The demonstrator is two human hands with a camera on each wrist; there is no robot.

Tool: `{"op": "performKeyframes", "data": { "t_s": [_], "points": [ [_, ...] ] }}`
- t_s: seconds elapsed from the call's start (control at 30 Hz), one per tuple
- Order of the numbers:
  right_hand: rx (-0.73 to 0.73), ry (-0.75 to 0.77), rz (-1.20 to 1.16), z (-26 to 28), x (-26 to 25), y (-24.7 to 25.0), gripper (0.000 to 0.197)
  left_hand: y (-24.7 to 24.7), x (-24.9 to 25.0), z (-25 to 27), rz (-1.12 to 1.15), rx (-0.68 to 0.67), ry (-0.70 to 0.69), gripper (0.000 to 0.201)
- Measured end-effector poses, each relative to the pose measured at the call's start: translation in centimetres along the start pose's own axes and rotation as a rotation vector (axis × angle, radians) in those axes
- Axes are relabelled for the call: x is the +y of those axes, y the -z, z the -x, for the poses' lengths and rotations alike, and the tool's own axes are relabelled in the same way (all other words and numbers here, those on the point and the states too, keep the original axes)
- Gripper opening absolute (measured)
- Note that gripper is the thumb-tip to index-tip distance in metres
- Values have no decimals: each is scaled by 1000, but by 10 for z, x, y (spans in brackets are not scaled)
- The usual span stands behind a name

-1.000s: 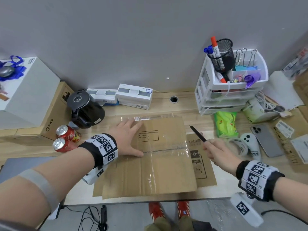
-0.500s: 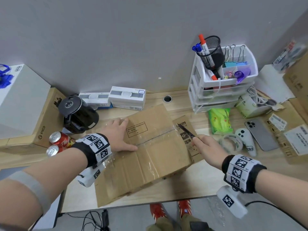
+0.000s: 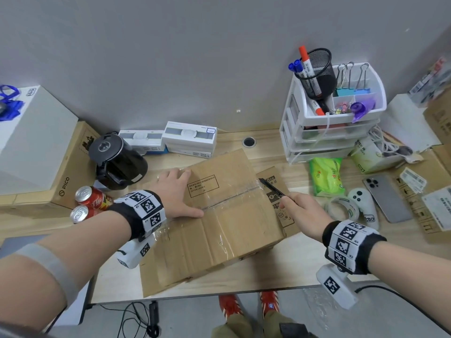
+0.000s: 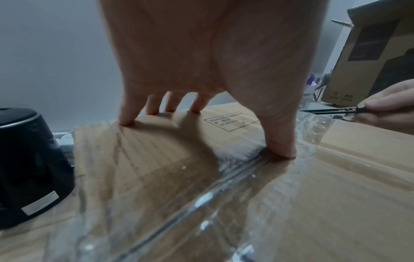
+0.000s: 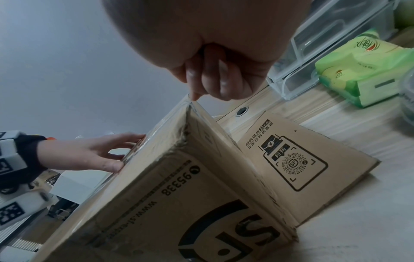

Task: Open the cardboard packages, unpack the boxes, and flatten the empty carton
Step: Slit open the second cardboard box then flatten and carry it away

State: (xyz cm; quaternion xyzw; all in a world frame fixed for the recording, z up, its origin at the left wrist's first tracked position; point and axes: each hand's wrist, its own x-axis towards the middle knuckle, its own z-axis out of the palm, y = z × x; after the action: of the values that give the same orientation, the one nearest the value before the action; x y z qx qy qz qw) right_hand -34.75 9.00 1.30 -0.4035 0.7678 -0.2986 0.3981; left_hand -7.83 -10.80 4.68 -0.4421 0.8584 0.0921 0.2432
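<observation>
Since a second earlier, the carton (image 3: 214, 223) had turned on the desk (image 3: 305, 264), bringing its taped seam (image 3: 231, 196) to the knife (image 3: 272, 189) gripped in the right hand (image 3: 301, 211); cutting looked imminent. With fingers flat, the left hand (image 3: 177, 191) pressed the lid, its thumb on the seam, in the blade's path; the desk's near edge lay close.
</observation>
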Motion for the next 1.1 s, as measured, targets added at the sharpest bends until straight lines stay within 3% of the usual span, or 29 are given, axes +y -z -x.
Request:
{"op": "performKeyframes", "data": {
  "t_s": [0.5, 0.8, 1.0, 1.1],
  "points": [
    [-114, -56, 60, 14, 12, 23, 33, 2, 9, 1, -71, -19, 22, 130],
    [-162, -89, -49, 44, 26, 30, 31, 3, 9, 0, -56, -29, 8, 129],
    [14, -240, -341, 46, 67, 38, 33, 4, 3, 1, 20, -27, -10, 130],
    [48, -336, -282, 43, 101, 41, 28, 3, -2, 2, 62, -30, -26, 132]
  ]
}}
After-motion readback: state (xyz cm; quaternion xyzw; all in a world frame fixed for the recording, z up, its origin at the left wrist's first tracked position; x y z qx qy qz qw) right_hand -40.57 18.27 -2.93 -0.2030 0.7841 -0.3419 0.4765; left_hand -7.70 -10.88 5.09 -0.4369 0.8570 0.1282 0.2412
